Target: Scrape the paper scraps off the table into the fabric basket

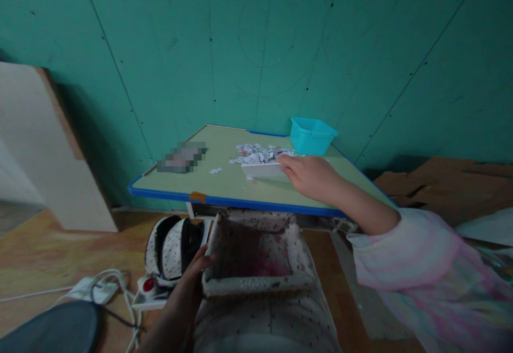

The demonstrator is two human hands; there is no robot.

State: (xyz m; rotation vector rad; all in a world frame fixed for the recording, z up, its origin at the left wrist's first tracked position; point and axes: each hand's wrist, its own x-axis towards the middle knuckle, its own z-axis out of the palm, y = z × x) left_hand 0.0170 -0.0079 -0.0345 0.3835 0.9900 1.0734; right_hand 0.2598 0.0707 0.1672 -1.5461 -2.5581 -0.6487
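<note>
One left hand (196,274) and one right hand (308,175); one table (180,186); one turquoise bin (310,143); one speckled container (260,284); one white panel (261,171); one heap of paper scraps (258,154) (individual pieces overlap too closely for counting).

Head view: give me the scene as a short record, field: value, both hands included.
left_hand: left hand grips the left rim of an open, dark-spotted, whitish rectangular bin
right_hand: right hand holds a flat white rectangular panel at the near side of the pile
pile: small white paper scraps on the table; a few lie apart, to the left
table: pale green top, blue edging
container: turquoise plastic basket, back right on table
unclear: pixelated patch, table's left side
</note>
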